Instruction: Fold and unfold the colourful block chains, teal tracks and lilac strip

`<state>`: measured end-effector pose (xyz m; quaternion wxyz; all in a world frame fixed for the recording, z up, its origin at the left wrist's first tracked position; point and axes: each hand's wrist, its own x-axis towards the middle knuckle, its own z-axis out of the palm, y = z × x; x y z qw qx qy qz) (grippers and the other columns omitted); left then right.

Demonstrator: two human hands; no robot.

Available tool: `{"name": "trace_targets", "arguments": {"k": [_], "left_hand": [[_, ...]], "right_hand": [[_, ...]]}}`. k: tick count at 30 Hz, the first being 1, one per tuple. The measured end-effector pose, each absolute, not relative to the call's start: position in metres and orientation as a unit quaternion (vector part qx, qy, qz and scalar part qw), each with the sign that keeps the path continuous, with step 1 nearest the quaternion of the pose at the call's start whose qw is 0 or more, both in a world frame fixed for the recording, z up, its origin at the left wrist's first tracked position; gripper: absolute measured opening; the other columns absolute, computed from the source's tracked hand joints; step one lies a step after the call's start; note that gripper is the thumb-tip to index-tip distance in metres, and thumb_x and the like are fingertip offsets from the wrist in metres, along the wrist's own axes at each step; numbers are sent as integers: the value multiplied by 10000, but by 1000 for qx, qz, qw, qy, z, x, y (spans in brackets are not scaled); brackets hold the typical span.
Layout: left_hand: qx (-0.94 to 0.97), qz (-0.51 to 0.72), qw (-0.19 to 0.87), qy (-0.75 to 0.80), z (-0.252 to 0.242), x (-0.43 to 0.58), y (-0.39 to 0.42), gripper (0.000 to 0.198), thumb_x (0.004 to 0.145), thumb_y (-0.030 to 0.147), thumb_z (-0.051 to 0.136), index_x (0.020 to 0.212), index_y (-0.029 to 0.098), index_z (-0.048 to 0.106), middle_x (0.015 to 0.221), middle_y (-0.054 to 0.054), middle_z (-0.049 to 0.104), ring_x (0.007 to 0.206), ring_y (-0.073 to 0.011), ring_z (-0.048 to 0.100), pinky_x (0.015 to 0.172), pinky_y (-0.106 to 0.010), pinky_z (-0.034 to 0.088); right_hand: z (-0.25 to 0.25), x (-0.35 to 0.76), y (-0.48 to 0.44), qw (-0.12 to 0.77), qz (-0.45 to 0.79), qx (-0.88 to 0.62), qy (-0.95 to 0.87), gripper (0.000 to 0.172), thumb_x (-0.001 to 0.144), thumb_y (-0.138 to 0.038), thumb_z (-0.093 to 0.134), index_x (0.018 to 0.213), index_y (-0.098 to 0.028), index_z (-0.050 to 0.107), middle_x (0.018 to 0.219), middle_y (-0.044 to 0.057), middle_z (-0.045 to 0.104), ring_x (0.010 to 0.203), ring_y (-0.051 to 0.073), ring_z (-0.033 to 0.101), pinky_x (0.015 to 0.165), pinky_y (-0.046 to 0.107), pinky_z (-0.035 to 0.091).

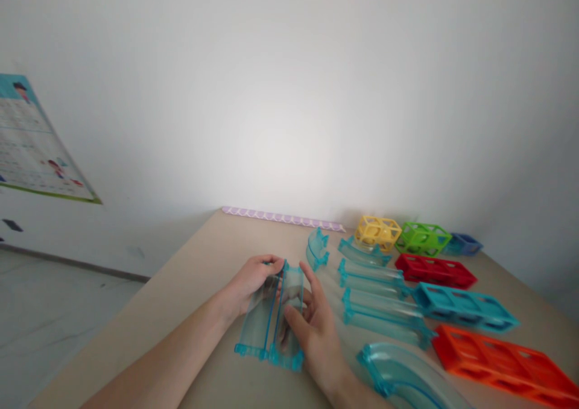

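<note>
Two clear blue straight track pieces lie side by side, touching along their long edges, on the beige table [203, 264]. My left hand [248, 282] curls its fingers round the far end of the left track piece [257, 321]. My right hand [316, 330] grips the right track piece [289, 312], thumb on top and fingers along its right side. Both hands are closed on their pieces.
To the right lie more clear blue tracks: a curved one [316, 247], straight ones [375, 276], a large curve [407, 376]. Beyond them stand yellow [377, 233], green [423, 237], blue [464, 244], red [434, 270], teal [465, 306] and orange [502, 361] lattice blocks. A purple strip [280, 218] lines the far edge.
</note>
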<state>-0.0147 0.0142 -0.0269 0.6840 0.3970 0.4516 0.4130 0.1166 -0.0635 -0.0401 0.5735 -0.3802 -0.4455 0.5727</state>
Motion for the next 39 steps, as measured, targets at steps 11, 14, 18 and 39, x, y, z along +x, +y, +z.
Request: {"name": "trace_targets", "arguments": {"k": [11,14,18,39], "left_hand": [[392,409,697,440,-30,-15,17,198,702,230,705,860,130,639,650,-24,616,477,-132,560,440,-246,450],[384,425,692,439,-26,-16,17,201,763,245,656,937,152,618,648,-4,595,455,-121,540,429,-251,455],[370,484,669,425,-19,-19,17,309,763,183,666,1058,167,575,789,-34,656,501,-110,570,455,-236,462],[530,366,651,402,-15,-23,8,289,734,401,711,837,134,674,620,-7,618,530,-115,568,510,-208,434]], "right_hand": [[-42,113,-69,563,562,-350,-495,671,839,-274,602,1423,-295,272,1065,44,624,589,76,517,521,197,433],[-39,114,-66,574,569,-363,-463,733,811,-310,636,1431,-271,249,1041,58,630,578,91,538,490,212,457],[-37,116,-64,583,575,-376,-434,792,783,-335,658,1439,-240,225,957,51,642,496,90,525,430,227,461],[-51,116,-49,574,533,-416,-463,273,763,-319,645,997,-193,585,933,73,702,801,213,670,673,310,530]]}}
